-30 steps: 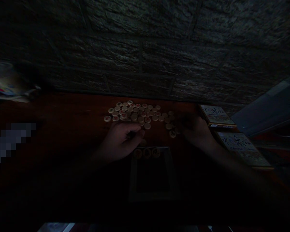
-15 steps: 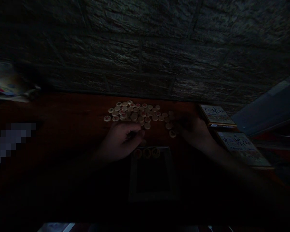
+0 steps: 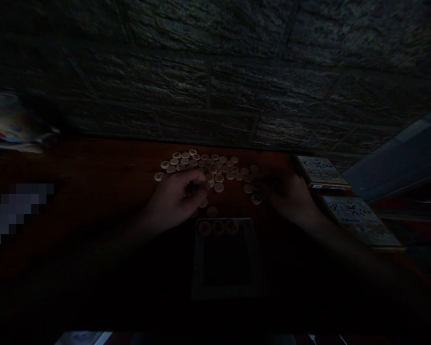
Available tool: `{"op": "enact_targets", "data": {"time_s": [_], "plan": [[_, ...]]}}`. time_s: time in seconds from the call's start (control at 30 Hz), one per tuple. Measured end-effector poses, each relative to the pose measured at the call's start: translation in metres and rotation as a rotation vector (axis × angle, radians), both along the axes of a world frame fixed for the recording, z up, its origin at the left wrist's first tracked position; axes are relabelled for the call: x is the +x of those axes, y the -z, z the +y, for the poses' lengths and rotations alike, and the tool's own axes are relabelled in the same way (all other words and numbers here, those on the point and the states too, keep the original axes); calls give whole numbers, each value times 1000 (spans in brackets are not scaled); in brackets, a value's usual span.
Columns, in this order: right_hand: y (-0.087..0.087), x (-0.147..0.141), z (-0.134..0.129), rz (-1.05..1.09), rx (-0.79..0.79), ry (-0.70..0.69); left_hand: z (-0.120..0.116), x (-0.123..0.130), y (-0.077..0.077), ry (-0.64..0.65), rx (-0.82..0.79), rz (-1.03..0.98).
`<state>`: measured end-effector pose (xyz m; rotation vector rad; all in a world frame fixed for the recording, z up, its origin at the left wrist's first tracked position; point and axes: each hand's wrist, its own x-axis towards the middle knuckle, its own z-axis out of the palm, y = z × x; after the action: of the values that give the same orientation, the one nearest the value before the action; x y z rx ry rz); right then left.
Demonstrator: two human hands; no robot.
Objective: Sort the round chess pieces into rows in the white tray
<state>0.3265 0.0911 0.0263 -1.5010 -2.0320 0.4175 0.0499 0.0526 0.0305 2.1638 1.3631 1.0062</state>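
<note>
Several round pale pieces with red or dark characters, such as one red-marked piece (image 3: 219, 178), lie spread on the brown table (image 3: 111, 167). My left hand (image 3: 181, 194) is closed at the near left edge of the pile, its fingers curled; whatever they hold is hidden. On the right, my right hand (image 3: 287, 194) rests beside a few outlying pieces (image 3: 256, 198), its fingers lost in shadow. An open box (image 3: 256, 258) lies nearer to me, with three pieces (image 3: 218, 227) in a row along its far edge. A loose piece (image 3: 212, 211) lies just beyond it.
Two flat boxes with printed lids, one farther back (image 3: 321, 171) and one nearer (image 3: 361, 221), are at the right. A rough brick wall (image 3: 208, 86) rises behind the table. At the far left stands a bulky pale object (image 3: 12, 124).
My left hand has shifted slightly away from me, over the pile's near edge. The loose piece and another by my left fingers are more exposed. My right hand has hardly moved.
</note>
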Motion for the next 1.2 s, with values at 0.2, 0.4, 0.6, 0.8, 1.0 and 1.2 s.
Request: {"op": "enact_targets", "data": {"time_s": [0.2, 0.4, 0.6, 0.8, 1.0, 1.2], "plan": [[-2, -5, -6, -23, 149, -103, 13, -8, -6, -105, 65, 48], [2, -12, -8, 3, 163, -177, 24, -25, -10, -106, 81, 124], [2, -23, -13, 64, 139, -318, 29, -40, -17, 136, -134, 203], [-17, -46, -7, 43, -228, -619, 16, -45, -30, 439, -328, 257], [-31, -73, 8, -39, -490, -623, 14, -38, -22, 508, -277, 287], [-32, -85, 10, -224, -452, -501, 12, -33, -25, 456, -253, 347]]}}
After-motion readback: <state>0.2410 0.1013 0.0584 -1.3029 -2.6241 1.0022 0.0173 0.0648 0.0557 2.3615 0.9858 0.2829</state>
